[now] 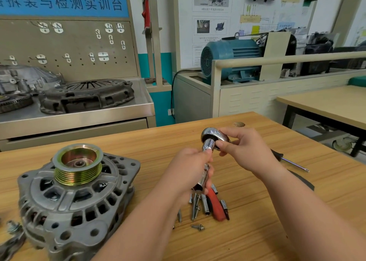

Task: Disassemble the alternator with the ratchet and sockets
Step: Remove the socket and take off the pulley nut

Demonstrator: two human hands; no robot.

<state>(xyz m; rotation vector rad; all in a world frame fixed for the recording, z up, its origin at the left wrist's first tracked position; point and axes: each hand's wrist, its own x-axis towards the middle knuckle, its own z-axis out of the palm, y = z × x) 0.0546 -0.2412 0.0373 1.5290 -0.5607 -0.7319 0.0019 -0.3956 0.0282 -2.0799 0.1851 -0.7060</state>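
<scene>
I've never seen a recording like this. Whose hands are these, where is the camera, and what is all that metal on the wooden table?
No machine is working here. These are a person's two bare hands, filmed by one wide-angle camera worn on the head, looking forward and down. On the wooden table, at the left, sits the alternator, a grey car generator, with its ribbed brass-coloured pulley facing up. The left hand grips the handle of a ratchet, a wrench for turning bolts, and the right hand pinches its shiny round head. A small chrome socket sits on that head, and a left fingertip touches its end. Below the hands lie loose sockets and a bolt. A screwdriver lies to the right.
</scene>
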